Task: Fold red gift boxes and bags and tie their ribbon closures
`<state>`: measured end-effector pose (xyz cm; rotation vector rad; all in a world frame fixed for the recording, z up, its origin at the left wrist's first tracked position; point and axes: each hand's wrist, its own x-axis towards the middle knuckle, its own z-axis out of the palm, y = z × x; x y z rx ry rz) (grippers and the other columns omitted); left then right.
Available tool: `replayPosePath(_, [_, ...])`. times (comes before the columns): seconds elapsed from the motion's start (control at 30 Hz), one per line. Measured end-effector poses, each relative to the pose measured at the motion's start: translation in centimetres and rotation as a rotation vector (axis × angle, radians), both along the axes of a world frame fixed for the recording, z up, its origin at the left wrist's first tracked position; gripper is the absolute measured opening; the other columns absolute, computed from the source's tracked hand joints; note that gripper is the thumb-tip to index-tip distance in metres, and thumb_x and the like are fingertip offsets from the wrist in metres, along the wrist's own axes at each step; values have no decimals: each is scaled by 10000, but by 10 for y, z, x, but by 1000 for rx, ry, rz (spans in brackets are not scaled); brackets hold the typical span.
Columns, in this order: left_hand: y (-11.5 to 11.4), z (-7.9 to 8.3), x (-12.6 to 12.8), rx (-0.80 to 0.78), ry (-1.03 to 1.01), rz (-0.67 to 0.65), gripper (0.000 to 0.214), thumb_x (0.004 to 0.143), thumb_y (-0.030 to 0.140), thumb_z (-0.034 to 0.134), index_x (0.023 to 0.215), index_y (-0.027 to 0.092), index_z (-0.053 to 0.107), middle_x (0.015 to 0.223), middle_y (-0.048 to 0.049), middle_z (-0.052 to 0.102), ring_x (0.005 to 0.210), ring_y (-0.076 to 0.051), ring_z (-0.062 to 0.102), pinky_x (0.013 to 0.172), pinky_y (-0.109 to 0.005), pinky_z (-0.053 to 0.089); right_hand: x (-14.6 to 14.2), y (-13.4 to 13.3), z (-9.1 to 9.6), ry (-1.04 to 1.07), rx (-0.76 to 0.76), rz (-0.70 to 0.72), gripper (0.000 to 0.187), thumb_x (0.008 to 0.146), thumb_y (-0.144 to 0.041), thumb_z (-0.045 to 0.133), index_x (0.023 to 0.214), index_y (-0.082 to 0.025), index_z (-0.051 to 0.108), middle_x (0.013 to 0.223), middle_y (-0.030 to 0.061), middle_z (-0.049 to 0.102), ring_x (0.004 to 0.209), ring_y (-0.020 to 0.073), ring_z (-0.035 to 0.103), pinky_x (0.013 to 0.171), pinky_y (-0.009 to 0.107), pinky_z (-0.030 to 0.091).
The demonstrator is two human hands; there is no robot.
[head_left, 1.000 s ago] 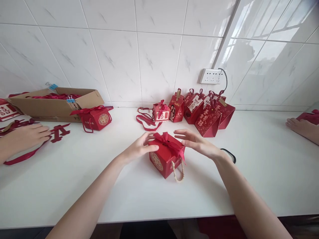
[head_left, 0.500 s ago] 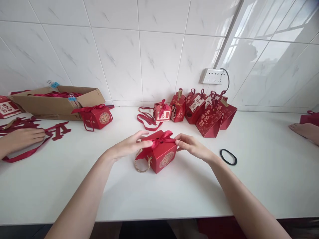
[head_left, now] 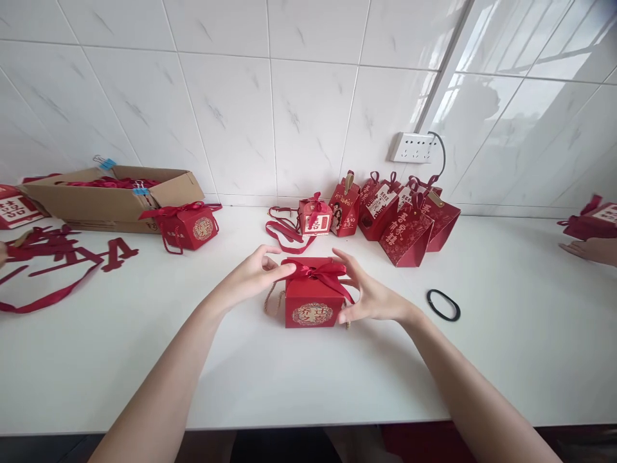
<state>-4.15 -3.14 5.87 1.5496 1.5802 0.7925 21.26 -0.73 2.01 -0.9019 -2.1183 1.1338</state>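
Observation:
A red gift box (head_left: 301, 296) with a round gold emblem stands upright on the white table in front of me. A shiny red ribbon (head_left: 328, 275) is tied in a bow on its top, and a twisted gold cord handle (head_left: 270, 299) hangs at its left side. My left hand (head_left: 255, 273) is at the upper left, thumb on the ribbon's left end, the fingers apart from the thumb and bent. Spread around the right side, my right hand (head_left: 369, 292) has its thumb by the lower right corner and its fingers near the top; firm contact cannot be made out.
Behind stand a small ribboned box (head_left: 315, 220) and several red bags (head_left: 409, 238). A black ring (head_left: 443, 305) lies right. Left are another red box (head_left: 190, 228), a carton (head_left: 96, 199) of ribbons and loose red strips (head_left: 48, 247). Another person's hand (head_left: 588, 251) holds a box.
The box has turned so its emblem faces me. My right hand has left the ribbon's end and spread beside the box. At left, another person's hand has mostly withdrawn; at right, one has lifted a box.

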Motion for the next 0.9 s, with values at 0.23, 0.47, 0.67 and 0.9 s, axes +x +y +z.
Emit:
replayPosePath(0.23, [-5,10,1,114,-269,-110,457,723,401,663,1119,240,500,625,58,492,679,-138,557,691,-277,426,-17,-4,-14,21,190,-95,1038,638,-308,759,1418,-296,75,1376,131,333,1220,285,434,981,500,422])
replayPosePath(0.47, [-11,5,15,30,-141,-165,479,728,411,633,1132,231,447,569,68,510,546,-122,489,585,-265,400,-25,3,-29,69,417,-311,1035,658,-289,746,1425,-284,50,1347,151,314,1263,302,374,966,499,444])
replayPosePath(0.67, [-1,-20,25,22,139,0,633,719,463,589,1235,219,316,582,67,552,563,-153,538,569,-258,381,-21,13,-34,110,476,-289,984,694,-264,710,1420,-340,50,1456,127,228,1351,310,264,966,510,441])
replayPosePath(0.9, [8,-21,2,-108,183,-165,1002,576,463,741,1399,200,235,970,-71,605,834,-222,610,739,-333,462,-15,16,-31,149,363,-210,998,684,-233,720,1415,-380,57,1509,102,143,1377,294,218,951,497,449])
